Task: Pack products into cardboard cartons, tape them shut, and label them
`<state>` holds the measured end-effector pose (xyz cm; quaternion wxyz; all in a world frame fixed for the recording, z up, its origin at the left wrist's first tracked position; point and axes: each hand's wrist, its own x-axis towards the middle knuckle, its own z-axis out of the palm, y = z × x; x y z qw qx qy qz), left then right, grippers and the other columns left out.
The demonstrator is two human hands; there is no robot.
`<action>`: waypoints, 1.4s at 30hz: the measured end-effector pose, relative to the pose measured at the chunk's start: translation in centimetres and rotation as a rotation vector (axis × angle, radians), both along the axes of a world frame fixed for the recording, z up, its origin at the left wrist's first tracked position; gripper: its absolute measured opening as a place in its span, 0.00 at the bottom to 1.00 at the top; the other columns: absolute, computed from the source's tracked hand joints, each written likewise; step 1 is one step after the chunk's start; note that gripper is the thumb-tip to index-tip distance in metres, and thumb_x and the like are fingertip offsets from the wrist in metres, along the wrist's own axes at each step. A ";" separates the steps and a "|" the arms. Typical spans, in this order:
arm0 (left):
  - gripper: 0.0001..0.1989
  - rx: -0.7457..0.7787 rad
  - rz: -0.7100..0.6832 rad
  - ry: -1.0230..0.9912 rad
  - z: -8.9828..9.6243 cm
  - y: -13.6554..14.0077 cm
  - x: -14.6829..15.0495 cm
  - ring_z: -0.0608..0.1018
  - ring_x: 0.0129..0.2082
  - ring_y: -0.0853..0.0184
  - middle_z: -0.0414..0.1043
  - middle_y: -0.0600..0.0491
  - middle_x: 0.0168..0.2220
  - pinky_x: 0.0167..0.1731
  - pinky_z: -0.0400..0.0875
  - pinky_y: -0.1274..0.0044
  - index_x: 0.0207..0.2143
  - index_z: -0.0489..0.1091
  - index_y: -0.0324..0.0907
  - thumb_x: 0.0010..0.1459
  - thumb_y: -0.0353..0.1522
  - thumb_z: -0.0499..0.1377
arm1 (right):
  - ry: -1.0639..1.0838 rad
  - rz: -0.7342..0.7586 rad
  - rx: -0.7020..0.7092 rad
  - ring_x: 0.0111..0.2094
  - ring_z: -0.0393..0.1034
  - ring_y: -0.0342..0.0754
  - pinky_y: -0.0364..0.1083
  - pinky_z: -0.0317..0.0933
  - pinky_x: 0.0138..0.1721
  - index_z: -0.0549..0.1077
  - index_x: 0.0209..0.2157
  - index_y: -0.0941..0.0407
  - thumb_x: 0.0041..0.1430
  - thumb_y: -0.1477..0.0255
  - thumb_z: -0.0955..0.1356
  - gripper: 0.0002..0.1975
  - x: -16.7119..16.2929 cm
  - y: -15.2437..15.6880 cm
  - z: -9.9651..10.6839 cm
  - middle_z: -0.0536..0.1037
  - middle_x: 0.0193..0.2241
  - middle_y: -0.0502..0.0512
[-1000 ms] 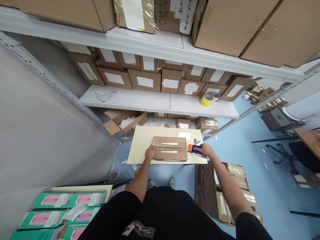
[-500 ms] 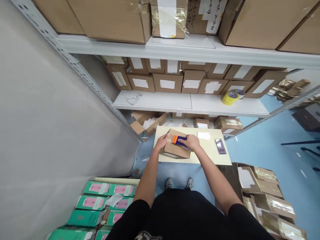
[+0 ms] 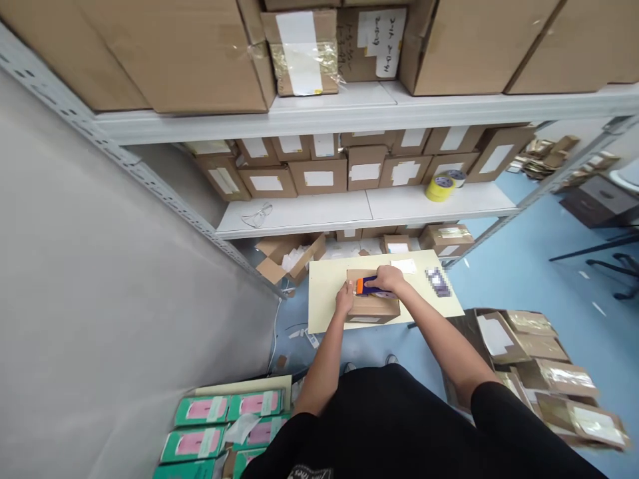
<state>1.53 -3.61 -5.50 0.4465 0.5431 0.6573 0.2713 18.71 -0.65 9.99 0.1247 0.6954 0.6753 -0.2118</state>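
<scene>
A small brown cardboard box (image 3: pixel 373 310) sits on the cream tabletop (image 3: pixel 322 283), its long front side facing me. My left hand (image 3: pixel 345 297) grips the box at its left end, fingers against the edge. In my right hand (image 3: pixel 389 278) is a blue and orange tape dispenser (image 3: pixel 368 285), lying low across the box's top with its orange end toward my left hand. The tape roll is partly hidden behind my right hand and the dispenser. Whether tape is stuck down under the dispenser I cannot tell.
A white paper (image 3: pixel 403 266) and a pixelated dark item (image 3: pixel 438 282) lie right of the box. Yellow tape rolls (image 3: pixel 440 189) rest on the shelf (image 3: pixel 319 211). An open carton (image 3: pixel 292 258) stands behind left. Taped boxes (image 3: pixel 564 378) and green boxes (image 3: pixel 202 409) flank me.
The box has turned straighter to me and sits farther right on the table. Both hands moved with it, the dispenser still held over its top. My view has shifted.
</scene>
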 end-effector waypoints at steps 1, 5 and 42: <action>0.31 0.008 -0.016 0.009 0.0 -0.2 1.5 0.72 0.64 0.55 0.72 0.42 0.63 0.63 0.63 0.68 0.62 0.70 0.40 0.72 0.47 0.41 | -0.004 -0.016 -0.001 0.46 0.80 0.60 0.46 0.68 0.40 0.82 0.46 0.61 0.52 0.42 0.72 0.37 1.5 -0.4 -0.1 0.84 0.45 0.70; 0.31 -0.011 -0.102 0.048 0.4 -0.3 6.6 0.75 0.61 0.55 0.73 0.41 0.61 0.61 0.66 0.68 0.64 0.68 0.41 0.73 0.47 0.41 | 0.002 -0.055 0.020 0.43 0.80 0.59 0.46 0.66 0.38 0.83 0.43 0.60 0.55 0.39 0.69 0.36 7.9 -2.5 -0.5 0.84 0.43 0.69; 0.33 -0.133 0.069 0.184 -1.9 2.2 -7.4 0.75 0.61 0.53 0.73 0.41 0.61 0.61 0.66 0.67 0.69 0.61 0.42 0.70 0.51 0.49 | 0.110 -0.075 0.027 0.43 0.80 0.55 0.43 0.63 0.36 0.82 0.39 0.58 0.57 0.40 0.67 0.34 -2.2 -0.1 -7.7 0.85 0.41 0.65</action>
